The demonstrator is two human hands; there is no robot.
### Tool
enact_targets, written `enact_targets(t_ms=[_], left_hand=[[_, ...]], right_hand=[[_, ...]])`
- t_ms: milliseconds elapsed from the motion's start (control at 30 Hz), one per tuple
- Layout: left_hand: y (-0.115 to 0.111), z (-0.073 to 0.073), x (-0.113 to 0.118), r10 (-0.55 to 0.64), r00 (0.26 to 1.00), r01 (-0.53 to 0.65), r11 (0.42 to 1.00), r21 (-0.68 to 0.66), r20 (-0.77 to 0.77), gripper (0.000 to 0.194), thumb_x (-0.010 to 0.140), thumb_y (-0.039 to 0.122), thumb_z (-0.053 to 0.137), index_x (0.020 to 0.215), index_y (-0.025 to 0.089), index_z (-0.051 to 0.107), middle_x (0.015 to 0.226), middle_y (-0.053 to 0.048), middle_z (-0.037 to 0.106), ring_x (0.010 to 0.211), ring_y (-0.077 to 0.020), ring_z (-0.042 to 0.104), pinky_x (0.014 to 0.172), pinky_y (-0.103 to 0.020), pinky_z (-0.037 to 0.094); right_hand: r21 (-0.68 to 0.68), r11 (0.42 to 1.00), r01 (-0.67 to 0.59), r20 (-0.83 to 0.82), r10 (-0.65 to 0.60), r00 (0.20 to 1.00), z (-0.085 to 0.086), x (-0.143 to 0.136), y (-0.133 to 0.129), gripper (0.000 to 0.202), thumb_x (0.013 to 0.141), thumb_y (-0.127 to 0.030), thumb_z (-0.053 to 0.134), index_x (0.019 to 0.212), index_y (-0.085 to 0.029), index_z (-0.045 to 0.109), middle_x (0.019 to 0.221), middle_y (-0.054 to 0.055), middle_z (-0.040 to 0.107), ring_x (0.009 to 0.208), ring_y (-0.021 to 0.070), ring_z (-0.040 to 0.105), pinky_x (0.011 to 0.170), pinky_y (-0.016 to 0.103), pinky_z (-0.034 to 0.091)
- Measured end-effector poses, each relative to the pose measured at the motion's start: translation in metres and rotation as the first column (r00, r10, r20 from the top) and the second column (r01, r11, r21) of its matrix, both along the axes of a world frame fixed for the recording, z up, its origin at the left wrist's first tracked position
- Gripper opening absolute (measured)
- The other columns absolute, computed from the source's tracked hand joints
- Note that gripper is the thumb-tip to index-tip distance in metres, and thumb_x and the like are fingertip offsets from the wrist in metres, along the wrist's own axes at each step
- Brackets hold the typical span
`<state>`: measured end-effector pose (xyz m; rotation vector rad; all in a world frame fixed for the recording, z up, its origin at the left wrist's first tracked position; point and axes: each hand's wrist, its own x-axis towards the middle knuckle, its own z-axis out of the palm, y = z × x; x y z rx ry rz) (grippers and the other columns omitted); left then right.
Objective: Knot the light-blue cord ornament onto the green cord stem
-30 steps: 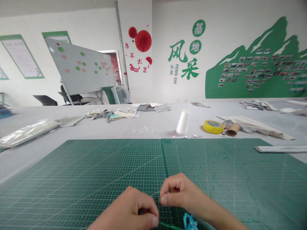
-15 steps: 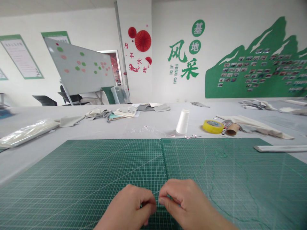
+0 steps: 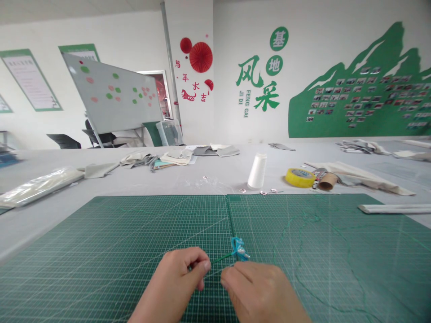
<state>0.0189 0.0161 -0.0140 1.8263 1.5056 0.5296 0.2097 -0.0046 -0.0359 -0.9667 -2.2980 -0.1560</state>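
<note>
My left hand [image 3: 185,273] is closed in a pinch on a green cord [image 3: 222,258] near the bottom centre. From its fingertips the cord runs right to a small blue knotted piece [image 3: 239,248] with a silvery part. My right hand [image 3: 259,287] is beside it, fingers curled together just below the blue piece; what its fingertips hold is hidden. Both hands are over the green cutting mats [image 3: 134,242]. A long thin green thread [image 3: 348,255] lies in loops on the right mat.
Behind the mats stand a white thread cone [image 3: 257,171], a yellow tape roll [image 3: 299,177] and a brown cardboard tube [image 3: 327,181]. Fabric pieces [image 3: 175,157] lie farther back. A plastic-wrapped bundle [image 3: 43,185] is at left, a white strip [image 3: 393,208] at right.
The blue piece and the green cord have come into view between my hands. My left hand has moved slightly left and up; my right hand has turned, its fingers now facing down.
</note>
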Motion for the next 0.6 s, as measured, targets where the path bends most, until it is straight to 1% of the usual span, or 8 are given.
enact_targets(t_ms=[133,267,433,600], left_hand=[[0.0007,0.0008,-0.0011,0.013,0.999,-0.011,0.999,-0.031,0.051,0.024,0.085,0.031,0.05,0.069,0.019,0.064,0.058,0.003,0.062,0.055,-0.0134,0.05,0.054,-0.024,0.033],[0.001,0.0021,-0.0016,0.009,0.994,-0.003,0.999,-0.052,0.109,0.024,0.084,0.032,0.051,0.069,0.018,0.063,0.058,0.002,0.062,0.054,-0.0135,0.047,0.055,-0.025,0.034],[0.0028,0.0051,-0.0008,-0.015,0.979,0.032,0.996,-0.081,0.205,0.024,0.083,0.033,0.052,0.069,0.017,0.062,0.057,0.001,0.06,0.056,-0.0142,0.046,0.058,-0.026,0.035],[0.0034,0.0081,-0.0009,-0.041,0.954,0.083,0.988,-0.129,0.296,0.023,0.082,0.035,0.055,0.071,0.016,0.062,0.054,0.003,0.058,0.053,-0.0129,0.043,0.056,-0.025,0.032]], right_hand=[[-0.063,0.998,-0.007,0.007,0.007,1.0,-0.0057,-0.0007,0.0016,0.025,0.084,-0.007,0.042,0.068,-0.019,0.056,0.057,-0.002,0.057,0.047,0.0126,0.05,0.046,0.029,0.025],[-0.123,0.992,-0.004,0.018,0.006,1.0,-0.0078,-0.0024,0.0028,0.022,0.081,-0.006,0.044,0.068,-0.019,0.057,0.058,-0.002,0.058,0.048,0.0127,0.053,0.046,0.029,0.026],[-0.141,0.99,0.014,0.013,-0.012,1.0,-0.0062,-0.0048,0.0034,0.02,0.076,-0.005,0.045,0.066,-0.019,0.056,0.055,-0.002,0.058,0.045,0.0125,0.053,0.044,0.028,0.025],[-0.191,0.981,0.044,0.033,-0.038,0.999,-0.0082,-0.0035,0.0067,0.02,0.078,-0.006,0.046,0.067,-0.019,0.057,0.057,-0.001,0.06,0.047,0.0141,0.057,0.044,0.028,0.027]])
